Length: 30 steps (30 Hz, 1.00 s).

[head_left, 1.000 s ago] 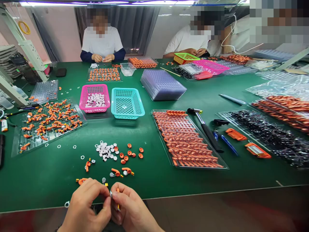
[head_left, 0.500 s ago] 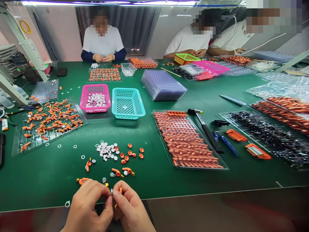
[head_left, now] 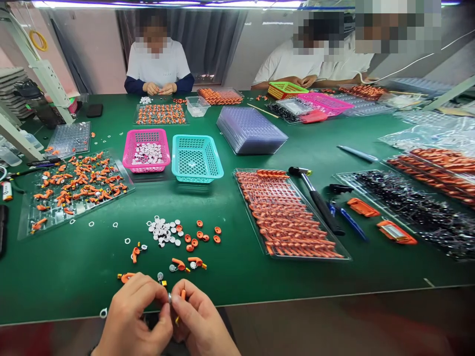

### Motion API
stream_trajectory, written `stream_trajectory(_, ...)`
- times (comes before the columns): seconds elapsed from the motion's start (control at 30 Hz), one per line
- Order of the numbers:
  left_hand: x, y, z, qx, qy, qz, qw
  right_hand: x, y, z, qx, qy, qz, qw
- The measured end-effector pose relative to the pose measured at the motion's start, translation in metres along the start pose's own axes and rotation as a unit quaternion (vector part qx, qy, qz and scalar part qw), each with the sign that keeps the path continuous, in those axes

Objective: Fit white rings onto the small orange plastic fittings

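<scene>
Both hands meet at the table's front edge. With thumb and forefinger, my left hand (head_left: 135, 311) pinches a small silver disc (head_left: 169, 298). Fingers curled, my right hand (head_left: 202, 319) grips an orange earphone housing (head_left: 183, 294) right beside the disc; most of it is hidden by the fingers. Just beyond the hands lie an orange housing with a yellow end (head_left: 127, 277) and a loose grey disc (head_left: 160, 276). Two more orange housings (head_left: 179, 263) rest farther off, near a pile of white discs (head_left: 163, 231) and several round orange caps (head_left: 195, 242).
A pink basket (head_left: 128, 165) with white pieces stands beside a turquoise basket (head_left: 198, 175). Trays of orange parts (head_left: 77, 185) flank them at left and right (head_left: 289, 217). A hammer (head_left: 319, 202) and blue pen (head_left: 352, 223) lie at right. Co-workers (head_left: 159, 64) sit opposite.
My hands have shifted very slightly to the left, still holding the disc and the orange housing together. At the far right, a co-worker has leaned to the left.
</scene>
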<state>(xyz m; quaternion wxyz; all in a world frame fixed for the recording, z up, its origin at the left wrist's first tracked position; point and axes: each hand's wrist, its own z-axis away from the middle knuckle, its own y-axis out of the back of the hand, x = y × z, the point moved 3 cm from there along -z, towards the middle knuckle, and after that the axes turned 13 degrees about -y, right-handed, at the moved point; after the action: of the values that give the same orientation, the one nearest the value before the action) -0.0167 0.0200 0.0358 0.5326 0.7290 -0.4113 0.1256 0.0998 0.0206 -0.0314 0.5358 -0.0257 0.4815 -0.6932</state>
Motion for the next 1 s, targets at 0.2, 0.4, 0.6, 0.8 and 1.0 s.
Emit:
stream_trajectory(0.2, -0.002, 0.0, -0.003, -0.007, 0.011, 0.016, 1.0, 0.006, 0.003, -0.008, -0.028, -0.021, -0.038, 0.999)
stream_trajectory(0.4, -0.002, 0.003, -0.008, -0.017, 0.036, 0.052, 0.998, 0.004, -0.001, -0.009, -0.098, -0.07, -0.079, 0.99)
stream_trajectory(0.6, -0.004, 0.004, -0.01, -0.031, 0.075, 0.093, 0.992, -0.007, -0.005, -0.004, -0.149, -0.13, -0.091, 0.976)
stream_trajectory(0.8, -0.012, -0.002, -0.004, -0.056, 0.123, 0.155, 0.979, -0.012, -0.008, 0.002, -0.171, -0.157, -0.097, 0.968)
stream_trajectory(1.0, -0.018, 0.004, -0.008, -0.077, 0.103, 0.105, 0.986, -0.019, -0.009, 0.009, -0.2, -0.152, -0.089, 0.964)
